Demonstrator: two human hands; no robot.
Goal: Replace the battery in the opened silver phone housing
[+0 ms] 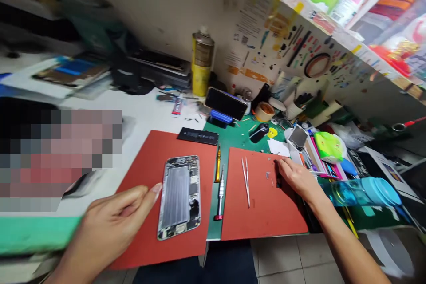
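Note:
An opened smartphone (179, 195), its inner parts and bare battery bay showing, lies on the left red mat (140, 164). My left hand (113, 217) is closed beside it, thumb tip at or very near the phone's left edge; whatever its curled fingers hold is hidden. At the right side of the right red mat (266, 217), my right hand (294, 177) has its fingers closed on a small dark part (278, 177), mostly covered. Tweezers (246, 182) and tiny metal bits (267, 175) lie left of that hand. Two screwdrivers (220, 193) rest between the mats.
A flat black battery (198, 136) lies at the left mat's top edge. Behind stand a propped phone (226, 103) and a yellow spray can (202, 64). A blue bottle (366, 191) lies by my right forearm, near a crowded tool box (309, 151). A pixelated patch covers the left.

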